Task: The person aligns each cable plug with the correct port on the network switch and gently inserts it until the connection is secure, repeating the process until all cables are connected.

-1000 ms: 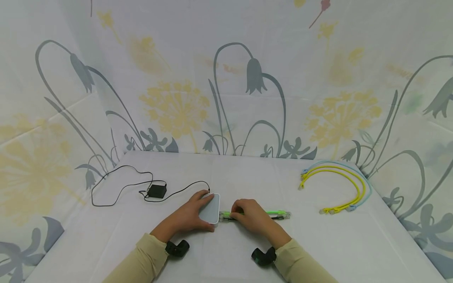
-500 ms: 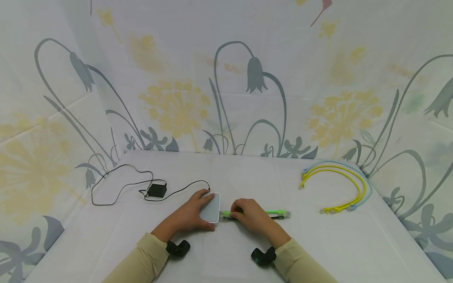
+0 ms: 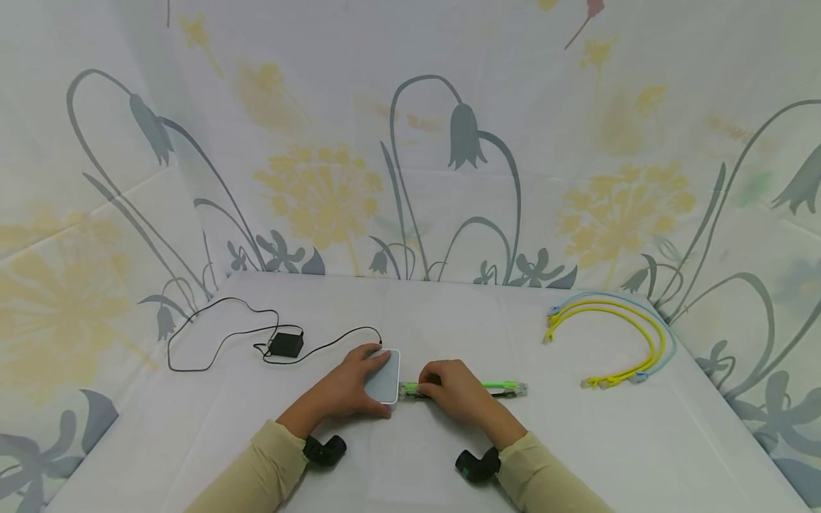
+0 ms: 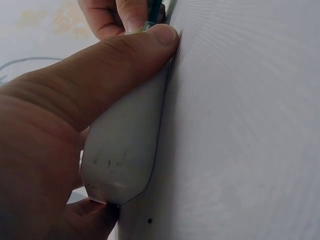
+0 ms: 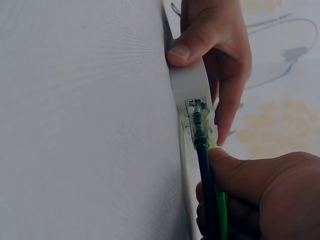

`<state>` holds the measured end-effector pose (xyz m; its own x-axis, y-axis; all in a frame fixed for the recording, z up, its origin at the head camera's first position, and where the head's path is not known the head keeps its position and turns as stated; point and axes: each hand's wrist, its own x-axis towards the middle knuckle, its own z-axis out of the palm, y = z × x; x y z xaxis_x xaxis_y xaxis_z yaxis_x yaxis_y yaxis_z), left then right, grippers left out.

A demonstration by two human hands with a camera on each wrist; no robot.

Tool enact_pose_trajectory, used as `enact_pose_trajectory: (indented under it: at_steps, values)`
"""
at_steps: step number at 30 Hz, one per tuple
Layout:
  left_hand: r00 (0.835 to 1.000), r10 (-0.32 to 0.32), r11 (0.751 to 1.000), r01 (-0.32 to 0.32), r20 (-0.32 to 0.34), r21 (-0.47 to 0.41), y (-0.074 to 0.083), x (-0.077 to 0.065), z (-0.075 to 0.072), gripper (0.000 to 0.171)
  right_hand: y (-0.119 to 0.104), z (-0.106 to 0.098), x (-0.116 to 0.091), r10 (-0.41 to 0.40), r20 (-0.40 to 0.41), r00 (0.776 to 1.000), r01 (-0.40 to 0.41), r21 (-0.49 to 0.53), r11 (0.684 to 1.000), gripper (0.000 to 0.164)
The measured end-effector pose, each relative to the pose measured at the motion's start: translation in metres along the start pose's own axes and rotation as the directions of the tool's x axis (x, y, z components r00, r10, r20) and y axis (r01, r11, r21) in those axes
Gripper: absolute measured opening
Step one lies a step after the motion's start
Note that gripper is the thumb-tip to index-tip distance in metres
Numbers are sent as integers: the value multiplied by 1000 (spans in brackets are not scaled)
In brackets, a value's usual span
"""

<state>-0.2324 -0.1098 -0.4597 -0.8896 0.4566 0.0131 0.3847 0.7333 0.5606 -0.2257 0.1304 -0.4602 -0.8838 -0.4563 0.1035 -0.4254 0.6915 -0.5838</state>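
Observation:
A small white network switch (image 3: 385, 381) lies flat on the white cloth. My left hand (image 3: 343, 388) holds it by its sides, thumb along the near edge. At its right side, my right hand (image 3: 457, 392) pinches a bright green network cable (image 5: 221, 212) close behind the plug. A black network cable (image 5: 206, 185) runs alongside it; its clear plug (image 5: 198, 127) sits at a port in the switch's side. The green cable's plug is mostly hidden behind the black one, so how deep it sits cannot be told. Both cables' other ends lie to the right of my hand.
A black power adapter (image 3: 285, 345) lies to the left, its thin cord looping and reaching the switch's back edge. Yellow network cables (image 3: 648, 335) and a light blue one (image 3: 670, 342) curve at the right. Flower-patterned cloth (image 3: 436, 214) stands behind the table.

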Motion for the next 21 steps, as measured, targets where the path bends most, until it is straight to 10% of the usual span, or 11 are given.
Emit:
enact_pose_trajectory:
  at_steps: [21]
  values:
    - [1000, -9, 1000, 9, 3, 21, 3, 1, -1, 98, -2, 0, 1, -7, 6, 1000, 7, -2, 1000, 7]
